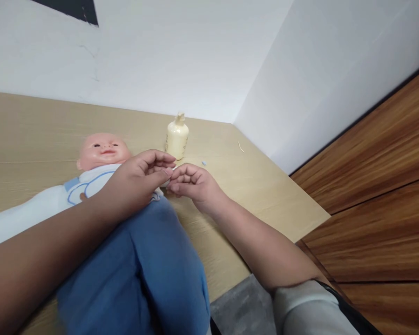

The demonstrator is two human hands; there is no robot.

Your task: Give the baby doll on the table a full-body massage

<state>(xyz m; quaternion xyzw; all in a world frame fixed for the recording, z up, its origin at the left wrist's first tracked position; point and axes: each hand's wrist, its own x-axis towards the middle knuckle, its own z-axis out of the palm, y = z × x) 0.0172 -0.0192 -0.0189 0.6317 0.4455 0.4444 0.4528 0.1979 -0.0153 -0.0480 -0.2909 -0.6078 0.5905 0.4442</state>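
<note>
A baby doll [104, 148] lies on its back, dressed in a white shirt [49, 204] with blue trim and blue trousers [167, 246]. My left hand [143, 177] reaches across the doll's chest, thumb and fingers closed on a bit of white cloth that looks like the end of the shirt's sleeve [165, 183]. From the other side, my right hand [194, 184] pinches the same cloth, its fingertips almost meeting the left thumb. The doll's own hand is hidden, and most of the cloth is covered by my fingers.
A cream pump bottle [177, 138] stands upright just behind my hands on the wooden table [251, 200]. A small blue scrap [204, 163] and a thin pale strip [241, 147] lie to the right. White walls border the back; wood panelling [377, 195] is at right.
</note>
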